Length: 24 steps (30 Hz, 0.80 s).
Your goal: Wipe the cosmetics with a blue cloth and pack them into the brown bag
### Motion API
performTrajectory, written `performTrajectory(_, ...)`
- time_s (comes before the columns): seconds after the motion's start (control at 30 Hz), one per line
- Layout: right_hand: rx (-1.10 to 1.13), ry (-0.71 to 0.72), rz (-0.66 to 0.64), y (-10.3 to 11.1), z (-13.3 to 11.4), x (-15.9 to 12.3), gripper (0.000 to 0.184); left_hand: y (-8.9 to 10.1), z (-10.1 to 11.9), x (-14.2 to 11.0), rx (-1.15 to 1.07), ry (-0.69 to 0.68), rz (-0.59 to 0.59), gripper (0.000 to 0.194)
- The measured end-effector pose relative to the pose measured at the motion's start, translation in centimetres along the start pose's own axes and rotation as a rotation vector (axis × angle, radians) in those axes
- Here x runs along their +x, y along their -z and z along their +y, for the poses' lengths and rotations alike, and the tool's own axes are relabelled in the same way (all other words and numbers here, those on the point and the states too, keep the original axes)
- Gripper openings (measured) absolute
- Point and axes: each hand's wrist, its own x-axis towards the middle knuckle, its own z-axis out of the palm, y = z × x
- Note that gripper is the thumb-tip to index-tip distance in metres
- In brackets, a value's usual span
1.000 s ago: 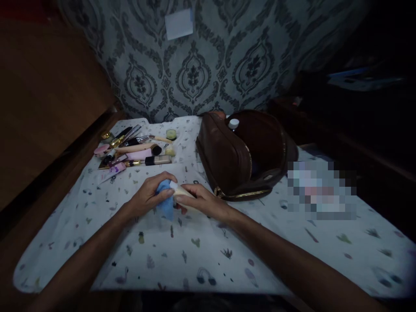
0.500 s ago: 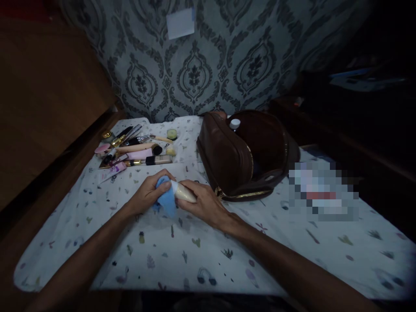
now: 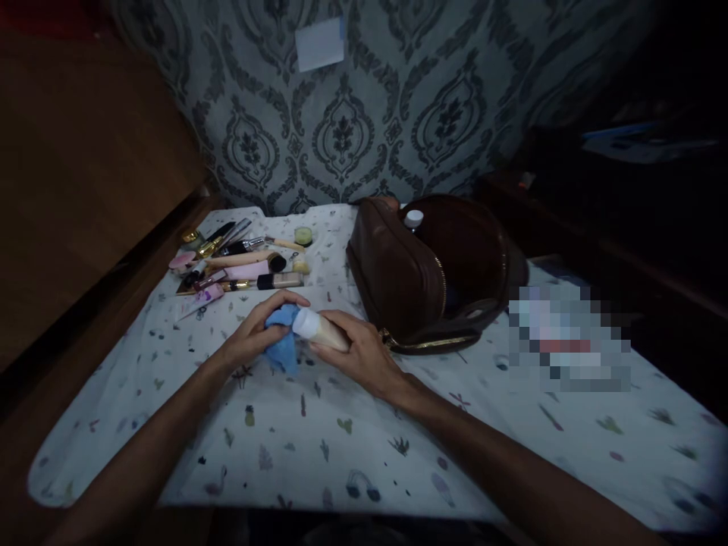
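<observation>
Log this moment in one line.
left hand: holds crumpled blue cloth | right hand: grips pale, white-capped cylindrical container | open brown leather-look bag: on white patterned cover

You are holding one blue cloth [image 3: 281, 345] and one pale container [image 3: 324, 332] in two hands [image 3: 255, 334] [image 3: 364, 356]. One brown bag [image 3: 395, 265] is lying before you, one white-capped bottle [image 3: 414, 220] showing inside. You are also seeing two small round pots [image 3: 303, 236] [image 3: 300, 265], one pink-and-white tube [image 3: 202, 300] and one black-capped bottle [image 3: 280, 281]; the remaining cosmetics [image 3: 239, 260] are overlapping too much for counting
</observation>
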Motion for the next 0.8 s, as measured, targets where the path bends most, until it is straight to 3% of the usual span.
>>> performTrajectory(0.23, -0.185, 0.042, 0.036, 0.1, -0.1, -0.4, 0.031, -1.1, 0.1, 0.3, 0.085, 0.026, 0.019, 0.035)
performTrajectory(0.33, -0.156, 0.005, 0.026, 0.2, -0.3, -0.3, 0.03, -1.0, 0.3, 0.4, 0.098, 0.027, -0.017, 0.032)
performTrajectory(0.43, -0.028, -0.057, -0.055, 0.5, -0.7, 0.0, 0.019, -0.5, 0.9, 0.4, 0.125, -0.03, -0.065, 0.036)
performTrajectory(0.6, 0.292, -0.189, -0.208, 1.0, -1.2, 0.2, 0.04, 0.0, 1.6, 0.3, 0.143, -0.062, -0.122, 0.036)
performTrajectory(0.8, 0.641, -0.404, -0.336, 0.6, -0.9, 0.0, 0.046, 0.1, 1.1, 0.4, 0.118, -0.014, -0.159, 0.041)
